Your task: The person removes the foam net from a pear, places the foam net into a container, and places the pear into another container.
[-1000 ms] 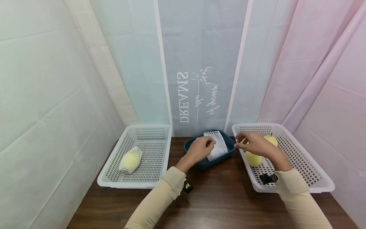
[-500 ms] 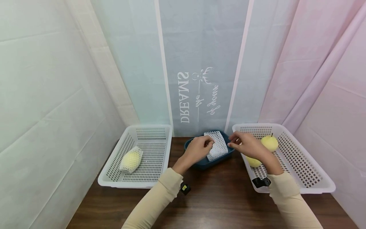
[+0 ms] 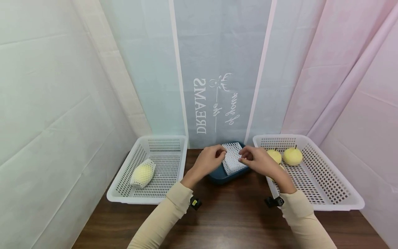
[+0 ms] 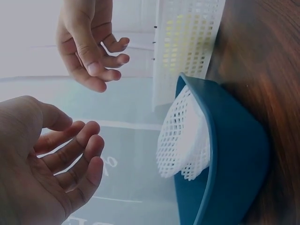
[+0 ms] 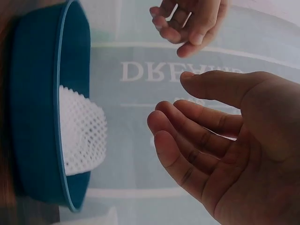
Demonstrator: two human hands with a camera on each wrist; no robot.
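Note:
My left hand hovers above the left side of a dark blue basin, fingers loosely curled around nothing. Facing it, my right hand hangs over the basin's right end, also holding nothing. Both wrist views show a gap between thumb and fingers on each hand, and the hands apart. White foam fruit nets lie in the basin below, untouched. To the right, a white basket holds pears, two of them bare in plain sight; another is mostly hidden behind my right forearm.
At the left stands a second white basket with one pear inside a foam net. All three containers rest on a dark wooden table. A grey printed curtain hangs close behind them, with pale cloth at both sides.
My right hand has moved left, from the right basket's edge to over the basin, uncovering pears. My left hand has shifted slightly left. The foam nets have not moved.

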